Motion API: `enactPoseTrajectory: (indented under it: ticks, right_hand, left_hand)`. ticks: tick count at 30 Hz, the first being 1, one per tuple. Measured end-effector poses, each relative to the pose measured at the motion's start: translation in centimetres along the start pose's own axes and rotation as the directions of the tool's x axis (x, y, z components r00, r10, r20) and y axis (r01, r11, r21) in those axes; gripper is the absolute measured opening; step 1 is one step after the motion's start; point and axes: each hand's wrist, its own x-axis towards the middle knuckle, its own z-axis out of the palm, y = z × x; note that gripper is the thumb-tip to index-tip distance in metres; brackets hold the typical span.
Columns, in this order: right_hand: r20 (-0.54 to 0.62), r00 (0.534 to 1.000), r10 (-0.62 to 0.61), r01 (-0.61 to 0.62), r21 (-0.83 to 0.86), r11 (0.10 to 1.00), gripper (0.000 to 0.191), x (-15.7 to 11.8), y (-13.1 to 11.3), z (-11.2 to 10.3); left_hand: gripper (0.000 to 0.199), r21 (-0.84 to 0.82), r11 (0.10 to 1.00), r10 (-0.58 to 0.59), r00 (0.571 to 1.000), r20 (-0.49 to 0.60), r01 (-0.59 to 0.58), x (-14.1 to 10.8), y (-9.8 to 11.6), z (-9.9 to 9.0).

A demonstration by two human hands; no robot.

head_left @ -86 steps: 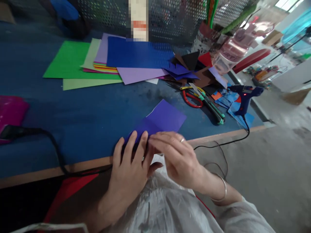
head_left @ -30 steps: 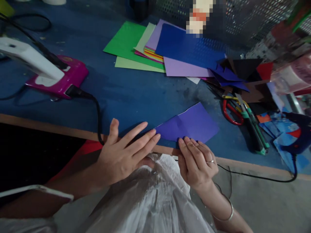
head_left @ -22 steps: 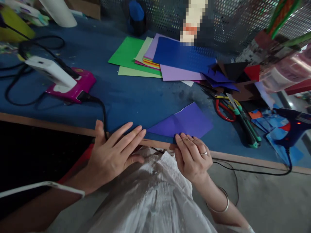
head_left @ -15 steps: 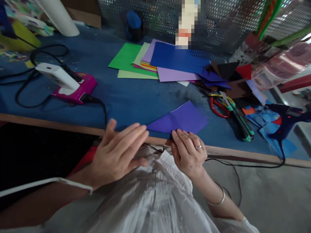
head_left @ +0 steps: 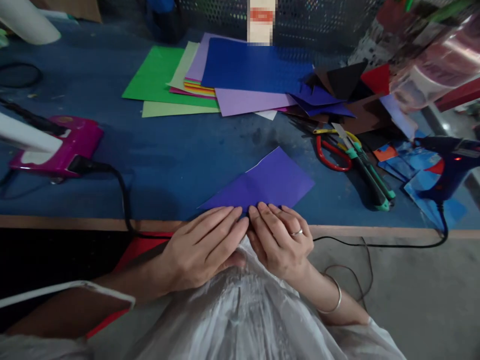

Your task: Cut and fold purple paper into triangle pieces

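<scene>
A folded sheet of purple paper (head_left: 268, 180) lies at the table's front edge, its long side towards me and one sharp corner pointing left. My left hand (head_left: 208, 245) rests with stretched fingers along that near side, fingertips on or just at the fold. Beside it, my right hand (head_left: 281, 237), with a ring on one finger, presses its fingertips flat on the same edge. The two hands almost touch. Both thumbs are partly hidden below the table edge, and nothing shows gripped in either hand.
Coloured paper sheets (head_left: 240, 65) are stacked at the back. On the right lie red-handled scissors (head_left: 332, 157), a green and black utility knife (head_left: 369, 175) and a glue gun (head_left: 446, 165) with its cord over the edge. A magenta power strip (head_left: 80, 137) stands left.
My left hand has moved right and come down onto the paper's near edge, beside my right hand. My right hand stays on the paper. The view has shifted a little.
</scene>
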Motion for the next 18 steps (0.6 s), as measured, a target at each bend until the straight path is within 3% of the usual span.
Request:
enactPoseTrajectory:
  ticks: [8,18]
  right_hand:
    - [0.009,1.0,0.007,-0.007,0.004,1.0,0.025,-0.1,0.1,-0.1]
    - [0.006,1.0,-0.023,0.023,0.029,0.999,0.028,-0.4,0.6,-0.1]
  left_hand:
    - [0.042,0.089,0.995,0.046,0.999,0.026,-0.048,1.5,-0.3,-0.5]
    - [0.041,0.232,0.973,-0.022,0.999,0.044,0.011,-0.4,-0.6,-1.4]
